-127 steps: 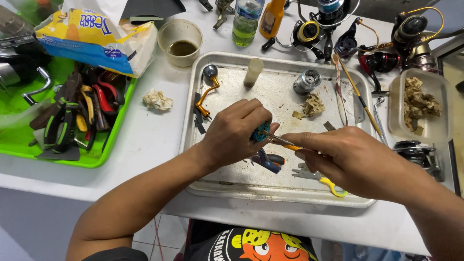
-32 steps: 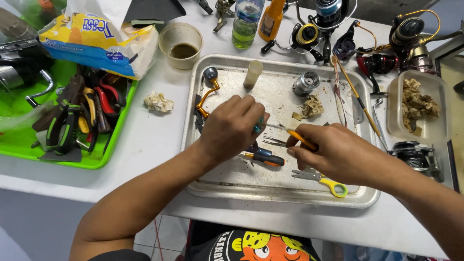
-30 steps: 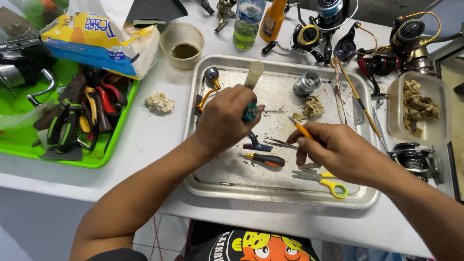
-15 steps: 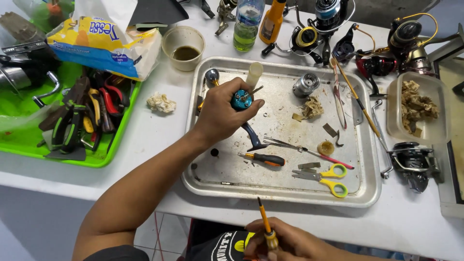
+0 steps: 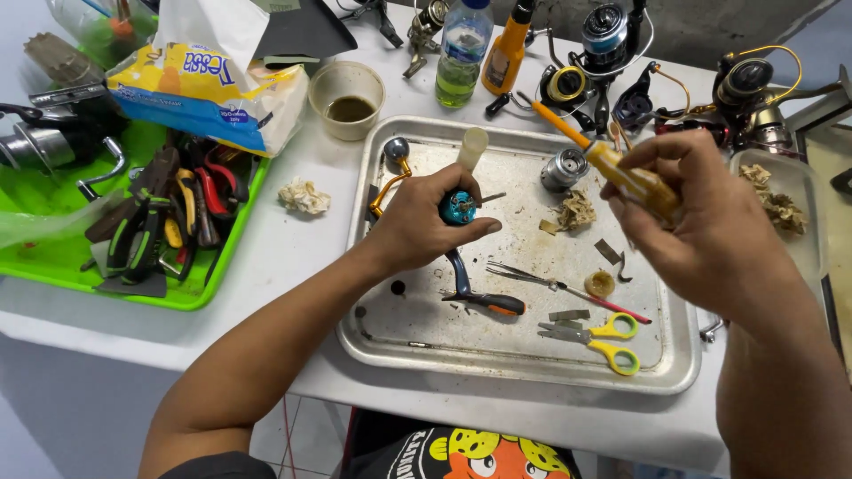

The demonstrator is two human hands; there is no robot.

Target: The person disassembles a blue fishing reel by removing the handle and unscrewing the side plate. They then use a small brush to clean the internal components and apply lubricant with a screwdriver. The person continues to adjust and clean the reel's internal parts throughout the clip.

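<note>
A white worktable crowded with fishing reels and tools carries a dented metal tray (image 5: pixel 674 372). Above the tray, the left hand (image 5: pixel 422 226) clenches a small teal metal reel part (image 5: pixel 461 208), while the right hand (image 5: pixel 701 222) grips a yellow-handled screwdriver (image 5: pixel 621 173), its shaft angled up and away. Below lie a black-and-orange-handled reel crank (image 5: pixel 479 297), tweezers (image 5: pixel 524 277) and yellow-handled scissors (image 5: pixel 603 341); a green plastic tray of pliers (image 5: pixel 53 257) sits left. Keeping the part steady over the tray, the blade square to its screw, looks wise.

Green tray (image 5: pixel 53 266) of pliers, left. Yellow-handled scissors (image 5: pixel 603 341) in metal tray (image 5: pixel 524 364). Cup (image 5: pixel 347 99), bottle (image 5: pixel 461 53) on tabletop (image 5: pixel 293 248).
</note>
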